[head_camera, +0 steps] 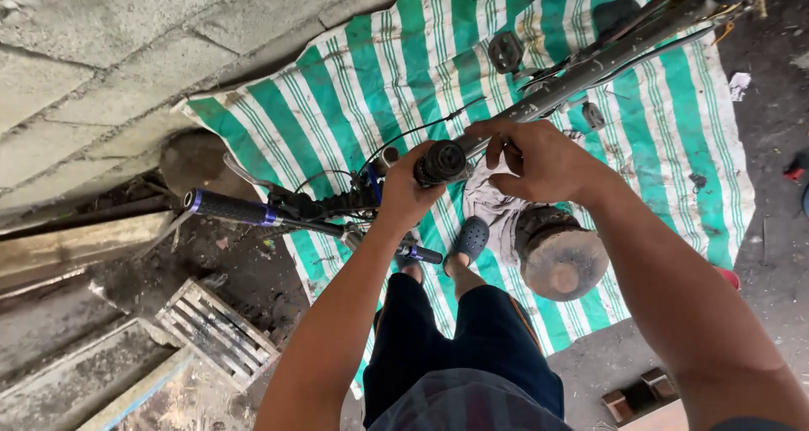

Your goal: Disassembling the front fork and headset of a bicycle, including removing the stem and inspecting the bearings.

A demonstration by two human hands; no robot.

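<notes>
Down below us, our left hand [410, 188] wraps its fingers [403, 163] tight around the round black end of the bicycle stem [442, 161], clamped on it. Our right hand [543, 160] sits just beside it, fingers curled together and pinching at the same spot where the grey metal bicycle frame tube [581, 73] meets the stem. That stem hangs above the green-and-white striped tarp [404, 69] spread on the ground. A black handlebar with purple-ringed grip [232, 206] juts toward the concrete block wall [93, 60]. Beneath our hands lie a crumpled grey rag [489, 203] and a rusty round metal hub [560, 258].
</notes>
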